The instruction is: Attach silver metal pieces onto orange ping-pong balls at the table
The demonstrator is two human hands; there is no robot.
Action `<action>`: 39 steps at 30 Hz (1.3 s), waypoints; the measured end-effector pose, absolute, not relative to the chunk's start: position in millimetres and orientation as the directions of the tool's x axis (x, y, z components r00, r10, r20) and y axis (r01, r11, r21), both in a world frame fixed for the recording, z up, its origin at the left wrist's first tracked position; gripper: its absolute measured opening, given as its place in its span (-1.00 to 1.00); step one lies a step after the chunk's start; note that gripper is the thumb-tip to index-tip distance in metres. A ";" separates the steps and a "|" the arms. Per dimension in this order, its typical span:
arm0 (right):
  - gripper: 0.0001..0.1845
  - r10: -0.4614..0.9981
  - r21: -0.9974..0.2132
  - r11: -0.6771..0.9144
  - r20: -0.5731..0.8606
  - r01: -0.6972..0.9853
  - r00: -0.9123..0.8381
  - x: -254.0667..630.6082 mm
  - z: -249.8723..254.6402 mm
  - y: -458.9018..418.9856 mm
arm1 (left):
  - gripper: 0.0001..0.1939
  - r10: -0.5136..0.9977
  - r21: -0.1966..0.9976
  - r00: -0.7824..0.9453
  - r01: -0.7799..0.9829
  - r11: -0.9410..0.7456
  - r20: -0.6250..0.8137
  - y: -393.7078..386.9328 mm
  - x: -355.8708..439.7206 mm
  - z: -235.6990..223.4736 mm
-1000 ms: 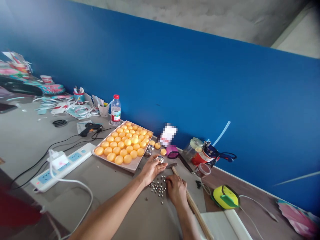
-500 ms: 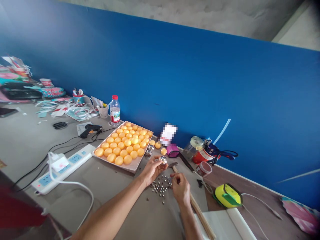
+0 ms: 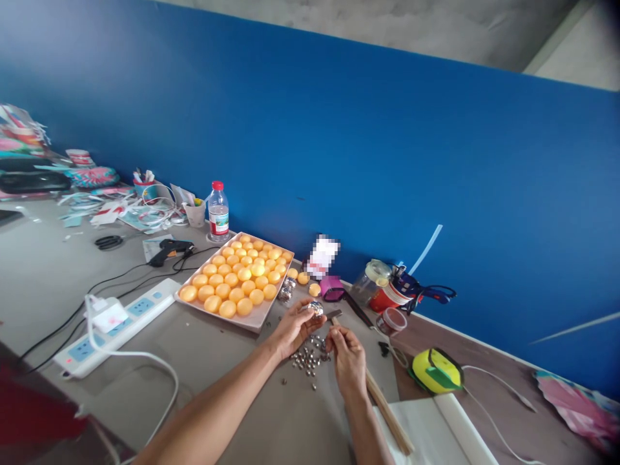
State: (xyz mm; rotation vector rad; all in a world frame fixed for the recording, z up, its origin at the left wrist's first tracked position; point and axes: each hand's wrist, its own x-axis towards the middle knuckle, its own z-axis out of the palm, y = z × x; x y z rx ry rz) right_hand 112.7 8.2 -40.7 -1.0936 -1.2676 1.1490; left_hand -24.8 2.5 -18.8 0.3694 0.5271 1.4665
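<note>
My left hand (image 3: 296,328) is closed around a shiny silver-studded ball (image 3: 315,308), holding it up over the table. To its right, my right hand (image 3: 347,352) is in a pinch, thumb against fingertips; whatever lies between them is too small to make out. Below and between the hands lies a scatter of small silver beads (image 3: 305,359). A hammer (image 3: 387,410) with a wooden handle rests on the table, partly behind my right hand. Two similar silver-covered balls (image 3: 287,292) sit just beyond my left hand, near a few loose orange balls (image 3: 314,290).
A shallow tray (image 3: 256,322) full of orange balls stands left of centre. Leftward are a power strip (image 3: 140,310) with cables, a glue gun (image 3: 169,250) and a water bottle (image 3: 218,216). A lidded jar (image 3: 372,281), a red cup (image 3: 385,300) and a yellow-green object (image 3: 437,371) stand right.
My right hand has moved up slightly, closer to the ball in my left hand. The left hand keeps its hold. The whole view has shifted slightly.
</note>
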 end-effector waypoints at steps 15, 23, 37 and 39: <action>-0.69 0.993 -0.992 0.117 0.118 -0.053 -0.021 107.8 -35.6 2.8 | -0.60 0.992 0.612 0.107 -0.781 0.123 -0.064 -7.0 -11.0 -15.2; -0.68 0.998 -0.998 0.044 0.046 -0.048 -0.036 110.8 -38.9 6.6 | -0.53 0.991 0.625 0.111 -0.770 0.130 -0.070 -5.7 -11.2 -17.9; -0.72 0.998 -0.977 0.030 0.043 -0.212 -0.054 107.0 -45.2 4.7 | -0.53 0.997 0.753 0.071 -0.657 0.041 0.008 -5.7 -9.2 -29.0; -0.72 0.998 -0.972 0.036 0.047 -0.232 -0.040 105.2 -44.8 4.5 | -0.53 0.998 0.798 0.066 -0.602 0.021 0.024 -6.2 -9.1 -30.2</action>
